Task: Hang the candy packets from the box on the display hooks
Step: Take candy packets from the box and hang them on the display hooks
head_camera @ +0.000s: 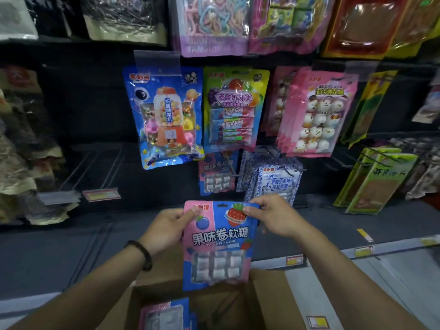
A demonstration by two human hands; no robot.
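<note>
I hold a pink-and-blue candy packet [217, 244] upright in front of me, above the open cardboard box [266, 296]. My left hand [166, 228] pinches its top left corner and my right hand [273, 216] pinches its top right corner. More packets of the same kind [164, 314] lie in the box. On the display, one matching packet [215, 173] hangs on a hook [229, 164] just above the held packet.
Neighbouring hooks carry a blue gumball-machine packet [164, 117], a yoghurt-candy packet [234, 108], pink marshmallow packets [316, 113] and blue-white packets [276, 181]. Bare hooks [95, 167] with price tags stick out at the left. A shelf edge with price labels [295, 260] runs at the right.
</note>
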